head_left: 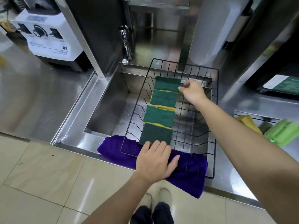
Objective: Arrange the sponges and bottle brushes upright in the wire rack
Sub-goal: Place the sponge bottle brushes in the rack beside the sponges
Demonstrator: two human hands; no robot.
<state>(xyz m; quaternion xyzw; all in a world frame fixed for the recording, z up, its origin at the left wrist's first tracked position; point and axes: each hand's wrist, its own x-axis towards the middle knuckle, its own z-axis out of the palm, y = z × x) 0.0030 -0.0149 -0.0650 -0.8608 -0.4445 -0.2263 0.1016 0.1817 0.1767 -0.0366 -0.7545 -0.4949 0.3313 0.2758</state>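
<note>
- The wire rack (215,120) is sitting across the sink (110,101), with its near end on a purple cloth (191,177), probably so it is not sliding.
- Four sponges (160,110) are leaning in a row inside the rack, green side up, overlapping each other.
- The left hand (155,160) is lying open and flat, fingertips touching the nearest sponge.
- The right hand (191,92) is pinching the far sponge's right edge.
- No bottle brushes are showing.

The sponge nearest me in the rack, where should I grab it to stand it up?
Grip the nearest sponge by its long side edges, from above. It leans green face up against the next sponge, and the left hand already covers its near end.
</note>
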